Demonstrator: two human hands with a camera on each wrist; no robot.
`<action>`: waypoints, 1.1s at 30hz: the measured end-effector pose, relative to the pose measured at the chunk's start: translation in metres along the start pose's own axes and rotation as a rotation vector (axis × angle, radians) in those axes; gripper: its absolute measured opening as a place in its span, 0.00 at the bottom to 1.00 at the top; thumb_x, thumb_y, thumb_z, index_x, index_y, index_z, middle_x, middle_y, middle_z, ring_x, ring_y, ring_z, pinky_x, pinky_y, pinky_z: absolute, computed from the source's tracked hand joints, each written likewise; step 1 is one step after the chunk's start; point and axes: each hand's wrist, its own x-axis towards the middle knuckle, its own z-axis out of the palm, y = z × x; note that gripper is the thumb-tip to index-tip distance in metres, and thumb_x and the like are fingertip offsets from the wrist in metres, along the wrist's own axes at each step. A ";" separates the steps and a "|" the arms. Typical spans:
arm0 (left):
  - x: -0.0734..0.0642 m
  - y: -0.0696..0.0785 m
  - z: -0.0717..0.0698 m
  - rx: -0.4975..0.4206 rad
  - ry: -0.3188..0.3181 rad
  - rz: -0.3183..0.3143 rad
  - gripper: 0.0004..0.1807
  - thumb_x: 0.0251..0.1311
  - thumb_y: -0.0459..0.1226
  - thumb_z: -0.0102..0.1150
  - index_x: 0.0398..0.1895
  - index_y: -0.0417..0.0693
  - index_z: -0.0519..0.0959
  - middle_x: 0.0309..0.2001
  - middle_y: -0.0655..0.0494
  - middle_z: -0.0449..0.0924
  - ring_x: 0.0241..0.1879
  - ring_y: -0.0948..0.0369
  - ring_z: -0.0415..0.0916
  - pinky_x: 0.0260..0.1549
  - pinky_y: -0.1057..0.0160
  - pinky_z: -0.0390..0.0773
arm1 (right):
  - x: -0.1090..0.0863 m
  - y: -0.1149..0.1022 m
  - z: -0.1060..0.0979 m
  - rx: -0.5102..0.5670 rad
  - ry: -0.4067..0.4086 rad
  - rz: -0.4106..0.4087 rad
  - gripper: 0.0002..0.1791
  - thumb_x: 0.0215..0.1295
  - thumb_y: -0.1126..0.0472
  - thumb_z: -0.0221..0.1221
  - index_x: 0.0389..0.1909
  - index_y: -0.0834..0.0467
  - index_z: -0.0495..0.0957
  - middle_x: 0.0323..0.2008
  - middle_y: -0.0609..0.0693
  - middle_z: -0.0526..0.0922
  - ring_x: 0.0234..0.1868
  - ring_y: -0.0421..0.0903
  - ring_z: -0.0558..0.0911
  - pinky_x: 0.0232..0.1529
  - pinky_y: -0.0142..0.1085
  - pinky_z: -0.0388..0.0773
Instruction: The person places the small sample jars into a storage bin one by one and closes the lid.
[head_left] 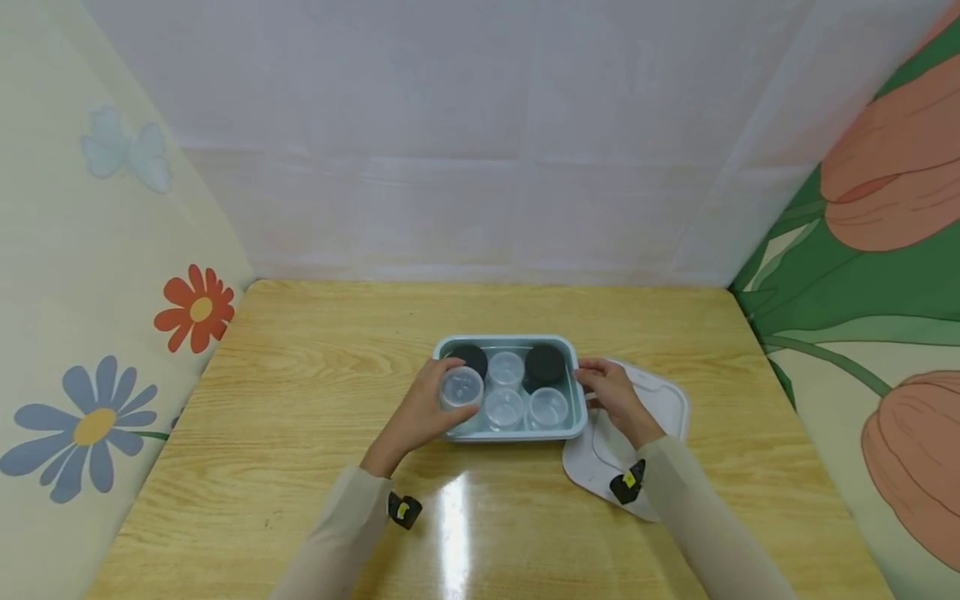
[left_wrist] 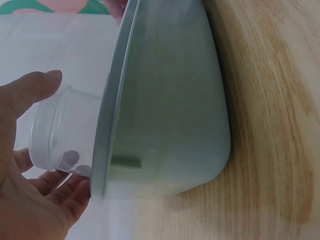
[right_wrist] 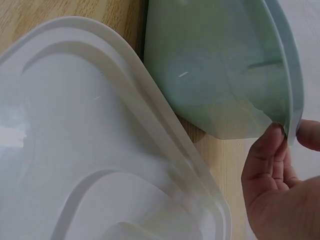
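My left hand point(head_left: 422, 406) holds a clear plastic jar point(head_left: 462, 387) between thumb and fingers at the left front corner of a pale blue-green bin point(head_left: 525, 435). In the left wrist view, the jar point(left_wrist: 60, 127) has a ribbed lid and rises above the bin's rim, its lower end hidden behind it. My right hand point(head_left: 617, 398) pinches the bin's right rim, thumb on one side and fingers on the other, as the right wrist view shows. Inside the bin stand two black-topped jars point(head_left: 545, 365) and several clear jars point(head_left: 504, 408).
A white lid point(head_left: 667, 400) lies on the wooden table point(head_left: 300, 375) to the right of the bin, partly under my right forearm. A pale cloth point(head_left: 450, 208) hangs behind the table. Flower-printed panels point(head_left: 885, 333) stand at both sides.
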 end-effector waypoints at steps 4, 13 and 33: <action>0.000 -0.001 0.001 -0.003 0.008 0.001 0.35 0.44 0.36 0.73 0.58 0.36 0.69 0.48 0.42 0.73 0.46 0.52 0.71 0.46 0.53 0.74 | 0.000 0.000 0.000 -0.001 -0.004 0.000 0.23 0.69 0.60 0.53 0.62 0.64 0.68 0.42 0.50 0.81 0.32 0.39 0.78 0.30 0.31 0.76; -0.001 -0.004 0.008 0.022 0.009 0.011 0.36 0.42 0.36 0.74 0.57 0.36 0.70 0.50 0.42 0.73 0.48 0.51 0.72 0.49 0.51 0.75 | -0.002 0.000 -0.002 0.006 0.002 -0.021 0.22 0.69 0.61 0.53 0.61 0.66 0.68 0.39 0.49 0.81 0.30 0.38 0.78 0.29 0.31 0.76; -0.003 -0.004 0.012 0.106 0.030 0.006 0.37 0.40 0.35 0.75 0.57 0.34 0.73 0.51 0.40 0.72 0.54 0.45 0.70 0.55 0.47 0.72 | -0.001 0.001 -0.001 0.007 -0.011 -0.019 0.23 0.69 0.61 0.53 0.62 0.66 0.68 0.38 0.47 0.82 0.30 0.37 0.78 0.29 0.31 0.76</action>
